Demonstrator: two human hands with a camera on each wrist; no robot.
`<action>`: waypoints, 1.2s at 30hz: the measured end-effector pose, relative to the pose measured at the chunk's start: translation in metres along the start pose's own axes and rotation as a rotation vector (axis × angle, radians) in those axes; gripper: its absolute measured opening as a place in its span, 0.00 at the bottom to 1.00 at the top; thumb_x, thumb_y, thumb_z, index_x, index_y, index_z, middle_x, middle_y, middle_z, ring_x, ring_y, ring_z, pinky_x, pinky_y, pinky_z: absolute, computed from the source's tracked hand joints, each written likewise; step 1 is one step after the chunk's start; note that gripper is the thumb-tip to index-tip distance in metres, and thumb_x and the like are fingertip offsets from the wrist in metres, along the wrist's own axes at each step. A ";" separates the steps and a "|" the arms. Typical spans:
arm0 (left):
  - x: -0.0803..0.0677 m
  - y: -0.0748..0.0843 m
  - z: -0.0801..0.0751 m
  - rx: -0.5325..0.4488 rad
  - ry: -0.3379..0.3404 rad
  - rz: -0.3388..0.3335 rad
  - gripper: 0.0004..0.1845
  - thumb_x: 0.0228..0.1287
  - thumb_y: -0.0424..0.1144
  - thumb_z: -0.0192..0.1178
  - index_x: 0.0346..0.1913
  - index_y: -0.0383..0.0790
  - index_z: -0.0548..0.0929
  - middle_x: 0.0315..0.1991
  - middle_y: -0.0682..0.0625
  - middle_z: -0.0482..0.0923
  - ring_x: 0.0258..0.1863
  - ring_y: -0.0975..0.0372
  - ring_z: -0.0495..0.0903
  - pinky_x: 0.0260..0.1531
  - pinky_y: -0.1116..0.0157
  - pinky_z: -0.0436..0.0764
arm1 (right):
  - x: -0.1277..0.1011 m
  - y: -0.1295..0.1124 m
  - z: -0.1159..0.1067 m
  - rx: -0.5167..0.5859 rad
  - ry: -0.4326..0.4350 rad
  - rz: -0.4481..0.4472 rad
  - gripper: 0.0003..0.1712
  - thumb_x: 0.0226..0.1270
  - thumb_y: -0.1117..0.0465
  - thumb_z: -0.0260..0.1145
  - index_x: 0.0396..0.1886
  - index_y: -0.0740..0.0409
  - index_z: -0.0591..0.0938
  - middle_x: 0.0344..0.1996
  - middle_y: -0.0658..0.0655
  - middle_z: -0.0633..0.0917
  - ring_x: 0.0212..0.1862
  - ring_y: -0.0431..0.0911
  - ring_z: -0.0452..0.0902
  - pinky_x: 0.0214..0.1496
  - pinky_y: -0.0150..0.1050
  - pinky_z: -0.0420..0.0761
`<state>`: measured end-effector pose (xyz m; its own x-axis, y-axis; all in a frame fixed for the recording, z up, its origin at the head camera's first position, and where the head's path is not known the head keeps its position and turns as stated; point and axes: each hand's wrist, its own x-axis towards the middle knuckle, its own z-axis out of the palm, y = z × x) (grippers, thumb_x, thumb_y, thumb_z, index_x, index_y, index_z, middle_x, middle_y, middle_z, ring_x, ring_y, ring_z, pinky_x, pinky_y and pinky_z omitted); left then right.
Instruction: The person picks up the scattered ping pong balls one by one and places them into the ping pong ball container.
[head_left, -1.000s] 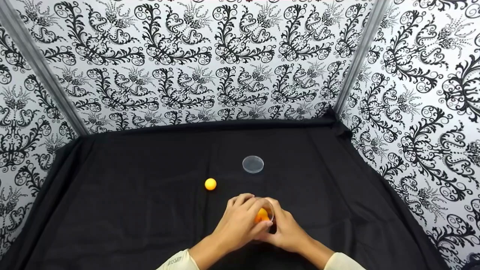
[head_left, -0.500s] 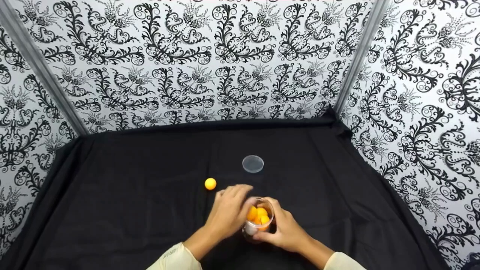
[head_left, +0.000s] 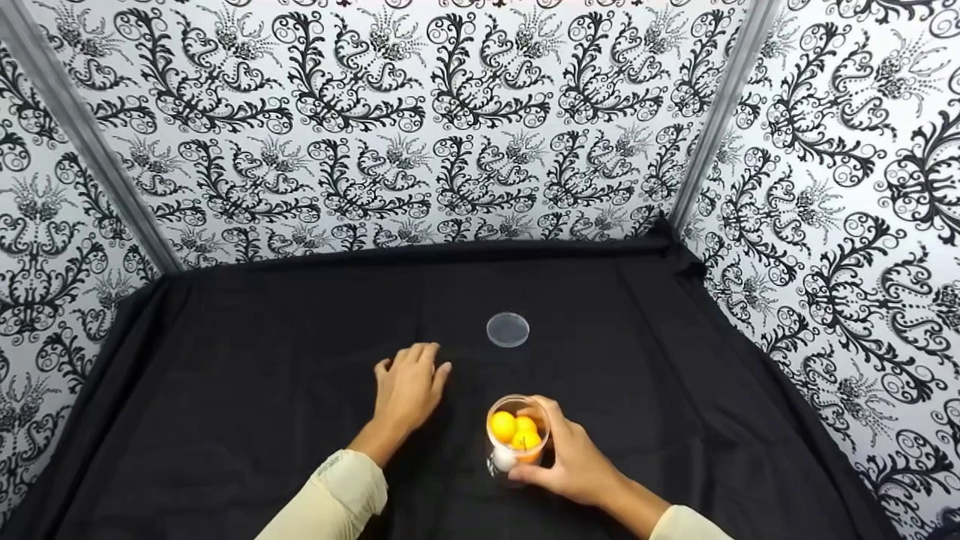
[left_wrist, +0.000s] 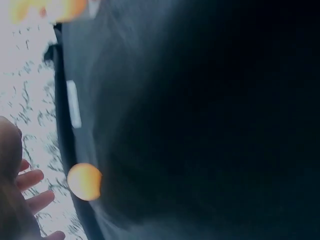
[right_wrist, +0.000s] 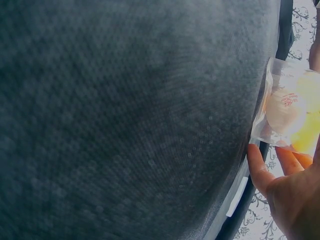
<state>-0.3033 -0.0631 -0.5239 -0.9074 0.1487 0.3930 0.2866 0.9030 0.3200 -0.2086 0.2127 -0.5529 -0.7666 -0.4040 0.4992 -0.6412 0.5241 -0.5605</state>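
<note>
In the head view my right hand (head_left: 574, 461) grips a clear plastic jar (head_left: 546, 435) from its right side. Several orange ping-pong balls (head_left: 502, 426) and a white one (head_left: 504, 457) are inside it. The right wrist view shows red print on the white ball (right_wrist: 286, 111). My left hand (head_left: 409, 386) reaches palm down to the left of the jar, its fingers loosely bent. A loose orange ping-pong ball (left_wrist: 84, 181) appears in the left wrist view beside my spread fingers (left_wrist: 31, 179), seemingly apart from them. In the head view the left hand hides that ball.
A clear round lid (head_left: 508, 330) lies flat on the black cloth (head_left: 262, 390), beyond the jar. The cloth covers the table up to patterned walls (head_left: 480, 150) at the back and sides.
My left hand has left the jar's mouth and moved left and forward over the loose orange ball, covering it. The right hand and jar have stayed in place.
</note>
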 end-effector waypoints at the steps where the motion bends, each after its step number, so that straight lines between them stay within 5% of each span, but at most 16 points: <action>1: 0.002 -0.003 0.003 0.004 -0.023 -0.024 0.24 0.75 0.54 0.56 0.67 0.48 0.77 0.65 0.50 0.78 0.66 0.51 0.76 0.63 0.35 0.67 | -0.001 0.000 0.000 0.000 0.002 0.005 0.54 0.51 0.38 0.80 0.73 0.48 0.63 0.59 0.43 0.83 0.59 0.42 0.82 0.63 0.42 0.80; 9: 0.004 -0.030 0.025 -0.006 -0.152 -0.135 0.32 0.72 0.56 0.59 0.74 0.49 0.69 0.68 0.45 0.75 0.66 0.48 0.75 0.63 0.32 0.66 | -0.002 0.000 -0.001 0.020 -0.009 0.036 0.54 0.51 0.39 0.80 0.73 0.46 0.63 0.60 0.44 0.83 0.60 0.42 0.81 0.64 0.41 0.80; 19: 0.004 -0.041 0.028 -0.034 -0.109 -0.094 0.30 0.71 0.52 0.63 0.74 0.59 0.71 0.64 0.50 0.79 0.63 0.49 0.78 0.60 0.29 0.66 | 0.001 0.000 0.001 0.007 0.010 -0.008 0.54 0.50 0.41 0.82 0.72 0.50 0.65 0.59 0.44 0.83 0.59 0.42 0.82 0.63 0.42 0.81; 29: 0.000 -0.040 0.033 0.009 -0.038 -0.041 0.24 0.70 0.48 0.64 0.67 0.57 0.78 0.58 0.52 0.84 0.61 0.53 0.80 0.56 0.26 0.68 | 0.000 -0.001 0.000 0.005 0.001 -0.008 0.55 0.51 0.41 0.82 0.73 0.50 0.63 0.59 0.48 0.83 0.58 0.43 0.83 0.60 0.44 0.83; 36: 0.000 -0.042 0.033 0.002 -0.046 -0.051 0.23 0.71 0.48 0.63 0.68 0.57 0.78 0.59 0.52 0.83 0.62 0.53 0.80 0.57 0.26 0.67 | 0.000 -0.001 0.000 0.024 -0.005 0.006 0.54 0.51 0.41 0.81 0.73 0.49 0.63 0.60 0.49 0.83 0.58 0.43 0.83 0.58 0.45 0.84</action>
<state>-0.3256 -0.0879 -0.5656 -0.9342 0.1209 0.3357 0.2390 0.9105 0.3374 -0.2077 0.2123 -0.5519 -0.7706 -0.4044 0.4925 -0.6371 0.5084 -0.5794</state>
